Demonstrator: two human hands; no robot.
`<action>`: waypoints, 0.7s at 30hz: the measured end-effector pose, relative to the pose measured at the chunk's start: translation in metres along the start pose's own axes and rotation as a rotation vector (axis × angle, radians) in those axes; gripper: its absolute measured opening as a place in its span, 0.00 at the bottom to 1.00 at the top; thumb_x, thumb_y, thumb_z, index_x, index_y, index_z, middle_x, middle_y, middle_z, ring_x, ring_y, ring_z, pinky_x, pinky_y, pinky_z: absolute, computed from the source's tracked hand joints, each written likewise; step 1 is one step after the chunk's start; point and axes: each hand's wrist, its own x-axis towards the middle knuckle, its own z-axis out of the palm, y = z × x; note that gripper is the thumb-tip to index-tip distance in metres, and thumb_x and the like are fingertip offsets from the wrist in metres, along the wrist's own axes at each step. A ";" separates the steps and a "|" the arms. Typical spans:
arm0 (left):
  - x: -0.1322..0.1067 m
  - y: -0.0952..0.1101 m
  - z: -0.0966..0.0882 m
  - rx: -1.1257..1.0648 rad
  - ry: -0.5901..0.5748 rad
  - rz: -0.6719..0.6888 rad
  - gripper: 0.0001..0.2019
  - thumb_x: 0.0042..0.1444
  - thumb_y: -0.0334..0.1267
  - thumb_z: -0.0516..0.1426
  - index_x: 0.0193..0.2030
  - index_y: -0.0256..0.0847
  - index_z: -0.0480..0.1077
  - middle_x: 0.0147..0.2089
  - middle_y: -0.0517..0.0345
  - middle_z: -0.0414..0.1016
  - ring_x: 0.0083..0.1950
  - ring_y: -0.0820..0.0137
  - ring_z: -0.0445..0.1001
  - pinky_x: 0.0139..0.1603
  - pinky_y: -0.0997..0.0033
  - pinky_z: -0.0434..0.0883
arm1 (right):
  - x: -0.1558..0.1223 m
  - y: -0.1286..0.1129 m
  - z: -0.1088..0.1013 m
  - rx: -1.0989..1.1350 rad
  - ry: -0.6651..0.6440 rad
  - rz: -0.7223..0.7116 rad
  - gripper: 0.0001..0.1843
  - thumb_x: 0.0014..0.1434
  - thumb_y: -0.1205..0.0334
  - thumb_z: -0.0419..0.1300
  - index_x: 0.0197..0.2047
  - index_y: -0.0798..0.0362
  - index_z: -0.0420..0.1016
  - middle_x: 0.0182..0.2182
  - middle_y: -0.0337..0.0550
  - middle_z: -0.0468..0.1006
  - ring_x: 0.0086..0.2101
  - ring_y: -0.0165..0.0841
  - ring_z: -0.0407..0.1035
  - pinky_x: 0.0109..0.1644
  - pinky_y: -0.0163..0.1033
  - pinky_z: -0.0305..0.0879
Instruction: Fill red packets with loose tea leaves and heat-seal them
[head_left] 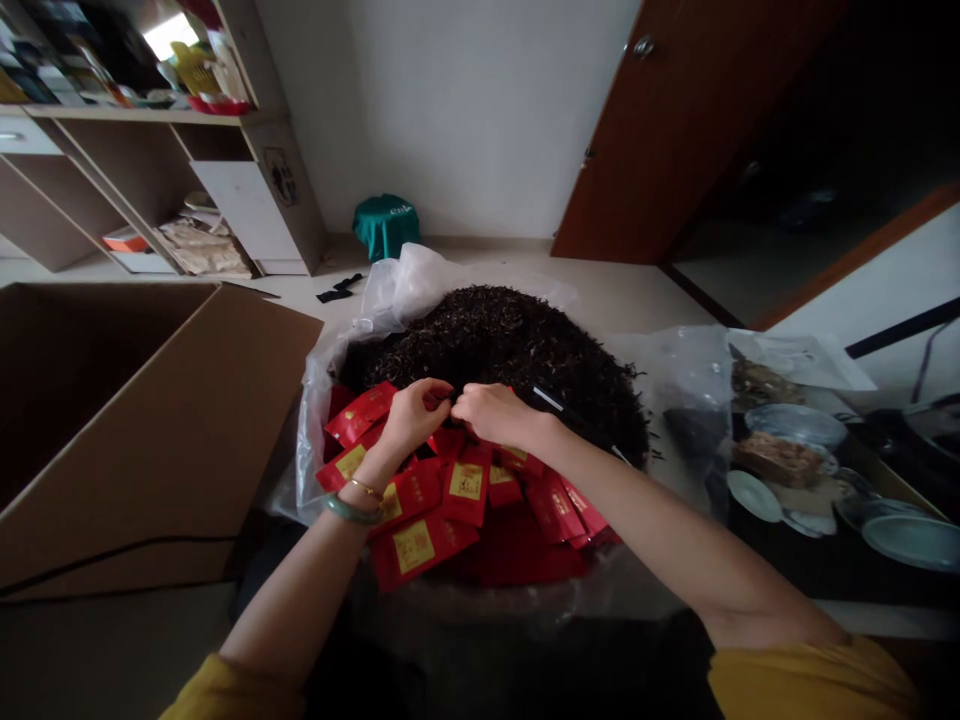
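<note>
A heap of dark, twisted dried leaves, like loose tea (pixel 525 330), fills a large clear plastic bag (pixel 315 400). Over its near side lie several red packets (pixel 420 545) with gold labels. My left hand (pixel 420 412), with bangles at the wrist, is closed in a pinch above them. Beside it, fingertips almost touching, my right hand (pixel 486 410) is closed too. Both seem to grip the top edge of a small red packet (pixel 447 441), partly hidden by the fingers. A slim dark tool with a pale strip (pixel 547 399) rests on the leaves, right of my right hand.
An open cardboard box (pixel 247 400) stands close on the left. To the right, a low dark table (pixel 697 480) carries bowls, lids and a bag of brown material. Behind are a green-covered bin (pixel 386 225), a shelf unit (pixel 285 200) and a brown door (pixel 675 130).
</note>
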 end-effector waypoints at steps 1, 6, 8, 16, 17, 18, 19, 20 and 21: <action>0.000 -0.001 0.001 0.031 0.009 -0.010 0.12 0.45 0.29 0.57 0.37 0.38 0.76 0.35 0.55 0.79 0.34 0.68 0.76 0.37 0.71 0.72 | 0.000 -0.002 -0.001 -0.009 -0.014 -0.004 0.16 0.60 0.73 0.50 0.42 0.53 0.78 0.41 0.51 0.80 0.44 0.40 0.75 0.41 0.37 0.66; 0.000 0.001 -0.005 0.137 0.036 -0.066 0.13 0.43 0.26 0.55 0.35 0.38 0.78 0.33 0.56 0.78 0.32 0.69 0.75 0.38 0.72 0.71 | 0.000 -0.009 -0.002 -0.107 -0.065 -0.069 0.17 0.60 0.75 0.49 0.44 0.54 0.76 0.40 0.51 0.81 0.42 0.43 0.76 0.40 0.40 0.69; 0.000 0.003 -0.006 0.172 0.046 -0.056 0.14 0.44 0.26 0.54 0.34 0.38 0.79 0.32 0.56 0.77 0.33 0.69 0.74 0.38 0.71 0.71 | -0.001 -0.010 -0.002 -0.146 -0.067 -0.097 0.17 0.61 0.76 0.49 0.46 0.55 0.75 0.40 0.52 0.81 0.42 0.43 0.77 0.40 0.41 0.70; 0.001 -0.001 -0.003 0.219 0.100 0.017 0.15 0.41 0.24 0.54 0.34 0.39 0.78 0.29 0.59 0.70 0.31 0.70 0.70 0.35 0.72 0.68 | 0.002 -0.013 0.000 -0.175 -0.042 -0.050 0.14 0.63 0.68 0.51 0.47 0.56 0.74 0.38 0.56 0.81 0.42 0.46 0.77 0.40 0.45 0.71; 0.001 -0.002 -0.002 0.207 0.104 0.028 0.16 0.41 0.24 0.54 0.35 0.39 0.77 0.29 0.59 0.70 0.31 0.70 0.70 0.35 0.72 0.68 | 0.003 -0.013 0.001 -0.172 -0.035 -0.019 0.15 0.63 0.69 0.49 0.48 0.57 0.74 0.38 0.56 0.81 0.42 0.45 0.77 0.40 0.45 0.71; 0.001 -0.003 -0.001 0.188 0.104 0.035 0.16 0.40 0.23 0.54 0.35 0.39 0.77 0.29 0.60 0.69 0.30 0.71 0.69 0.34 0.72 0.68 | 0.004 -0.014 0.003 -0.166 -0.030 0.008 0.16 0.64 0.71 0.47 0.48 0.57 0.74 0.38 0.56 0.81 0.42 0.45 0.77 0.40 0.44 0.71; 0.001 -0.003 0.000 0.163 0.103 0.037 0.17 0.40 0.23 0.54 0.35 0.39 0.77 0.29 0.60 0.69 0.29 0.72 0.68 0.33 0.73 0.67 | 0.005 -0.014 0.006 -0.157 -0.025 0.030 0.17 0.63 0.72 0.46 0.48 0.57 0.73 0.37 0.56 0.81 0.41 0.45 0.77 0.40 0.44 0.71; 0.002 -0.004 0.001 0.134 0.103 0.034 0.17 0.39 0.23 0.54 0.36 0.39 0.76 0.29 0.60 0.69 0.28 0.73 0.67 0.31 0.74 0.67 | 0.006 -0.014 0.008 -0.147 -0.020 0.047 0.17 0.63 0.72 0.46 0.48 0.57 0.73 0.37 0.56 0.81 0.41 0.45 0.77 0.40 0.44 0.72; 0.003 -0.006 0.003 0.098 0.106 0.029 0.17 0.39 0.23 0.54 0.35 0.39 0.76 0.29 0.61 0.70 0.27 0.74 0.66 0.30 0.74 0.66 | 0.007 -0.013 0.009 -0.139 -0.014 0.062 0.17 0.63 0.72 0.47 0.48 0.58 0.72 0.37 0.56 0.81 0.41 0.45 0.77 0.39 0.45 0.72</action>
